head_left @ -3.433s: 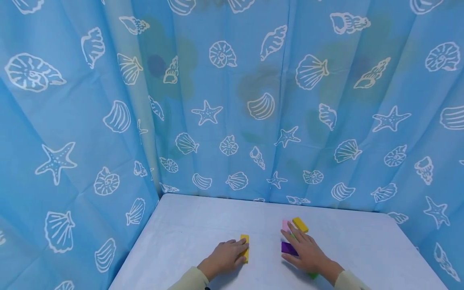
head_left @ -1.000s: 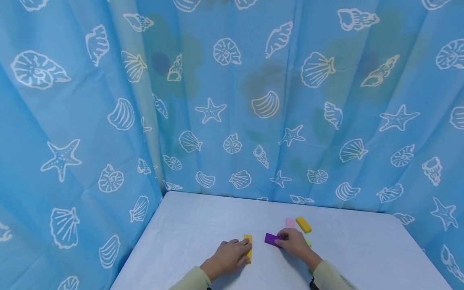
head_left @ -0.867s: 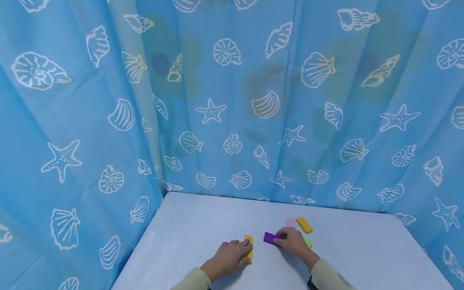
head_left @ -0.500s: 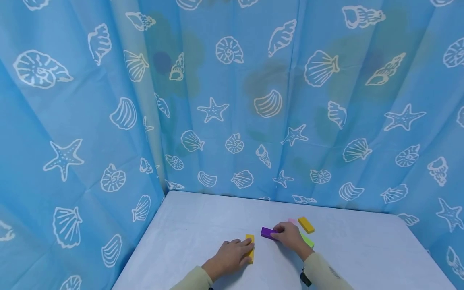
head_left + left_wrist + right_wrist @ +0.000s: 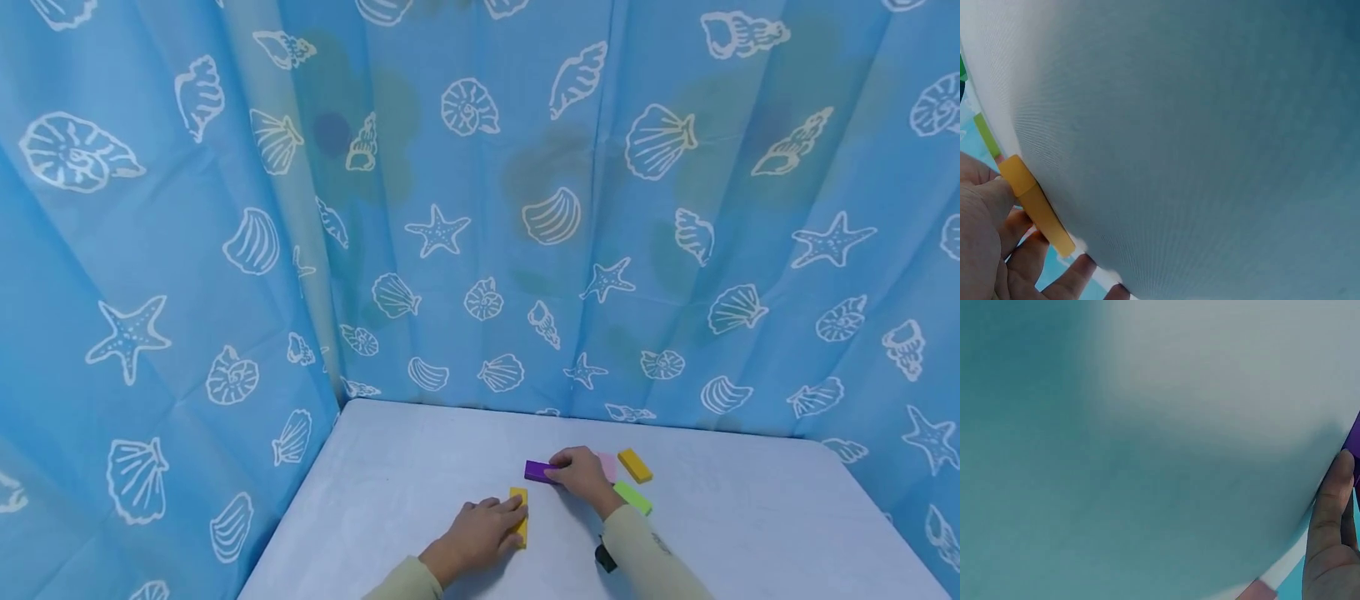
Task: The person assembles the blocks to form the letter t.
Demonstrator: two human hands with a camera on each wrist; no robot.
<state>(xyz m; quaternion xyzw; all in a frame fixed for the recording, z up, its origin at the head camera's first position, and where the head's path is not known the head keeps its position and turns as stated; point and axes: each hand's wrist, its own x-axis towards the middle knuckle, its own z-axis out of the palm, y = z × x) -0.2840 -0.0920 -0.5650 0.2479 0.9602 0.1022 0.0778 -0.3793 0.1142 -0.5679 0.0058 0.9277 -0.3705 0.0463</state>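
Pressure from the left hand [image 5: 478,532] should be kept light and even: the yellow block [image 5: 1041,211] is held between its thumb and fingers on the desk [image 5: 420,450], and would easily be skewed by a push. Just beyond the yellow block and to its right, the purple block [image 5: 537,472] is turned crosswise, its right end pinched by the thumb and fingers of the right hand [image 5: 582,477]; whether it is lifted cannot be told. It is best guided slowly and squared before the pinch is eased, so that the yellow block is not knocked. Farther right of the yellow block, the pink block [image 5: 607,467], green block [image 5: 632,498] and second yellow block [image 5: 635,466] are seen ungripped; the pink one could be brushed by the knuckles.
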